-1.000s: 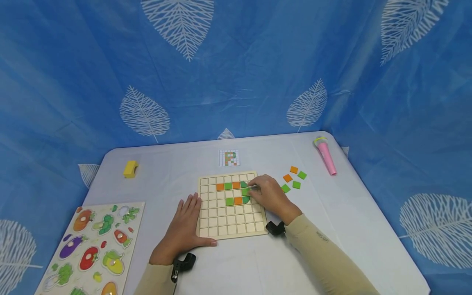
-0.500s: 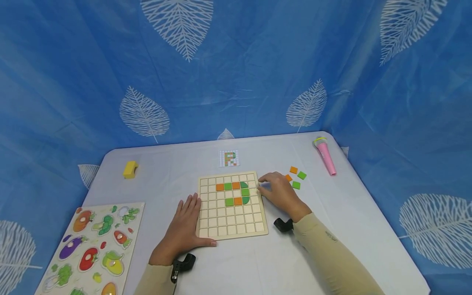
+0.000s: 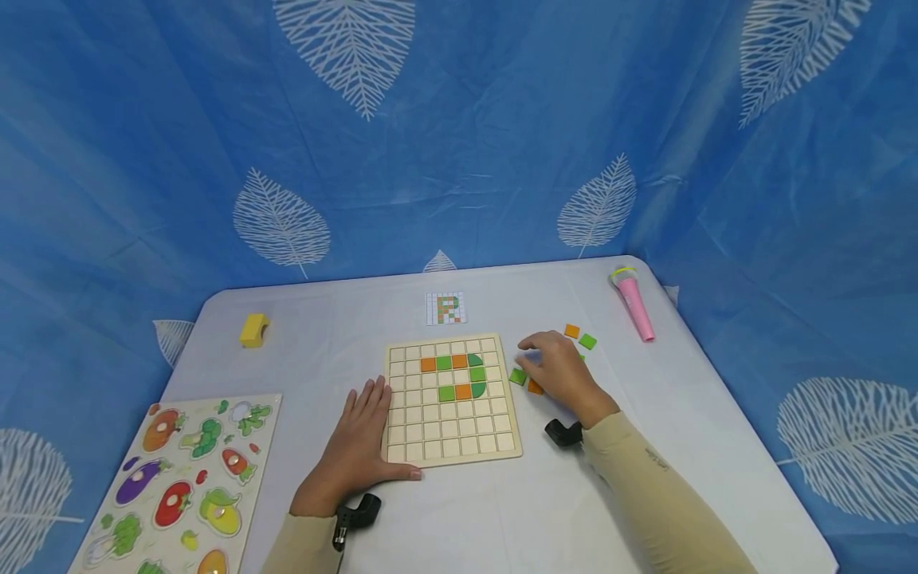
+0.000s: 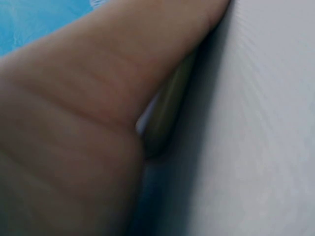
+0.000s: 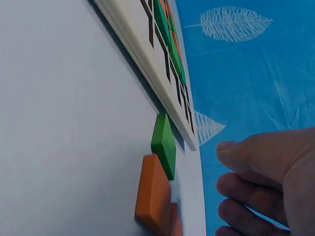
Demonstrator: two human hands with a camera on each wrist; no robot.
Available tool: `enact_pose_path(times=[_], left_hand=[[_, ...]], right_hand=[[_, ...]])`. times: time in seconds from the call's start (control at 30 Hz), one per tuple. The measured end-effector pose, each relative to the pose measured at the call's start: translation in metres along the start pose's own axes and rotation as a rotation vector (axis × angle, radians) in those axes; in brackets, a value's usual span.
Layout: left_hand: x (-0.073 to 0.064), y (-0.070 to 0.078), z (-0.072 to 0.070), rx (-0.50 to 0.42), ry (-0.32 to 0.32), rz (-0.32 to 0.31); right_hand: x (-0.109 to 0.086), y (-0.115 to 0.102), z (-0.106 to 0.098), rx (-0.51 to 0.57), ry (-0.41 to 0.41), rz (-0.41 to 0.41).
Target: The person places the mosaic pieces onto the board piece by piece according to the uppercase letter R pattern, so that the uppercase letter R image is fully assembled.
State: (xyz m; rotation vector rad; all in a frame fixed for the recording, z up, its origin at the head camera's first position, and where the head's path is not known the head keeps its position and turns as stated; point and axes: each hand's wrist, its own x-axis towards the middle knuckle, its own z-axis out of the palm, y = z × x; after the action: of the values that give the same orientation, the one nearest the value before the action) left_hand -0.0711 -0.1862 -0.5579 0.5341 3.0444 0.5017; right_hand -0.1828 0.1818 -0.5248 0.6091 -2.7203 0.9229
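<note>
My left hand lies at the left side of the wooden grid board, fingers straight along its edge and thumb by the front corner. On the board sit orange, green and dark green rounded tiles in two rows joined at the right. My right hand is right of the board, fingers slightly bent and nothing between them. Beside its thumb lie a green tile and an orange tile. In the right wrist view, that green tile is close to the board's edge, with the orange tile beside it.
Beyond the right hand lie another orange tile and green tile. A pattern card is behind the board. A pink toy microphone lies back right, a yellow block back left, a vegetable puzzle front left.
My right hand has drawn back rightward from the board over the loose tiles. A green and an orange tile now lie nearer the board's right edge. The left hand has stayed put.
</note>
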Motion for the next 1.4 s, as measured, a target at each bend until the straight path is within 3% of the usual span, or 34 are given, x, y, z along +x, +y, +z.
enact_pose_path(times=[0.3, 1.07, 1.4], left_hand=[[0.000, 0.000, 0.000, -0.001, 0.014, 0.008], [0.001, -0.001, 0.001, -0.010, 0.006, -0.005], [0.000, -0.001, 0.002, -0.010, 0.034, 0.007]], right_hand=[[0.000, 0.012, -0.006, -0.028, 0.002, 0.053], [-0.004, 0.034, -0.013, -0.032, 0.070, 0.067], [-0.003, 0.038, -0.013, -0.060, 0.034, 0.148]])
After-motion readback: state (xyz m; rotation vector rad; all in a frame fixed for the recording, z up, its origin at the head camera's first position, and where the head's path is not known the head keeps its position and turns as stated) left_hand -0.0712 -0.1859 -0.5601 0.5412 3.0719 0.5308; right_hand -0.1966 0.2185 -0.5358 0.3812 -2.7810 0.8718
